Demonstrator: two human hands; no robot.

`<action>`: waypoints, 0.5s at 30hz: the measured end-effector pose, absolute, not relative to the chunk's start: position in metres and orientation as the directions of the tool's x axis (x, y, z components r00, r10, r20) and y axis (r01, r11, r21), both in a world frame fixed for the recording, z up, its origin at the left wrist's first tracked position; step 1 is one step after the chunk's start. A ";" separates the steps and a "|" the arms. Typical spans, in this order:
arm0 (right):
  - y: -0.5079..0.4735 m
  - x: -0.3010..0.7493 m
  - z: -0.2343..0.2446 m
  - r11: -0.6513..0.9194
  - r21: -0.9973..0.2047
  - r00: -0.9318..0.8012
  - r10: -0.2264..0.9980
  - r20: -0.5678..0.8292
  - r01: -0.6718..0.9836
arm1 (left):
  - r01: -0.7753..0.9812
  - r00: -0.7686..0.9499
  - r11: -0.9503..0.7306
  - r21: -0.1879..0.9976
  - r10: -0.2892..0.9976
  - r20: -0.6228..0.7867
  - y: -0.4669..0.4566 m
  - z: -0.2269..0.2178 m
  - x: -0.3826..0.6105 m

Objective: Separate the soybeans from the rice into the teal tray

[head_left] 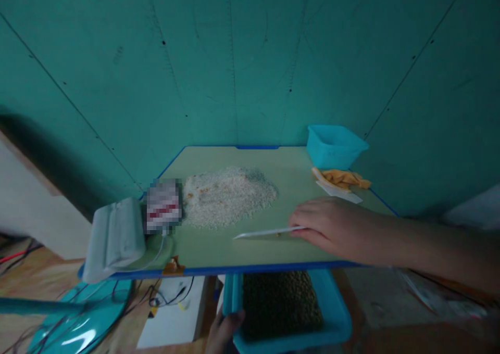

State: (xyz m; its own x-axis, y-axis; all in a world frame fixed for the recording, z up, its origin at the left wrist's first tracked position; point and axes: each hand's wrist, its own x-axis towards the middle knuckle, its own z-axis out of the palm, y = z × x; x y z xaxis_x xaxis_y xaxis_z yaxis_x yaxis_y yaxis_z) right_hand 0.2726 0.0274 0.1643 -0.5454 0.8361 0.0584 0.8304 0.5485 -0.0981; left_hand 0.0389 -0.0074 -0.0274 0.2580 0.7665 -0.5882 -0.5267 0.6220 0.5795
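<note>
My right hand [318, 221] is closed on a thin white flat strip [261, 233], held low above the pale tabletop [211, 252] and pointing left. What the strip is exactly I cannot make out. A small brown bit [278, 235] lies beside it. Beyond its tip spreads a low heap of whitish grains [230, 195] with a few orange-brown bits among them. Below the table's front edge, my left hand [226, 328] grips the left wall of a blue plastic bin [338, 323], its thumb at the rim. Dark brownish granules [281, 304] fill much of the bin.
A small blue basket [336, 148] stands at the back right, with an orange-brown cloth [344, 179] before it. At the left are a pixelated device [163, 206] with a cable and a pale plastic-wrapped block [117, 234]. Cables and a white box [175, 317] lie below.
</note>
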 end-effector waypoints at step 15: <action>-0.006 0.257 0.177 0.547 -0.156 -0.555 0.832 -0.004 0.822 | -0.554 0.392 0.706 0.441 0.689 -0.610 -0.014 -0.015 0.062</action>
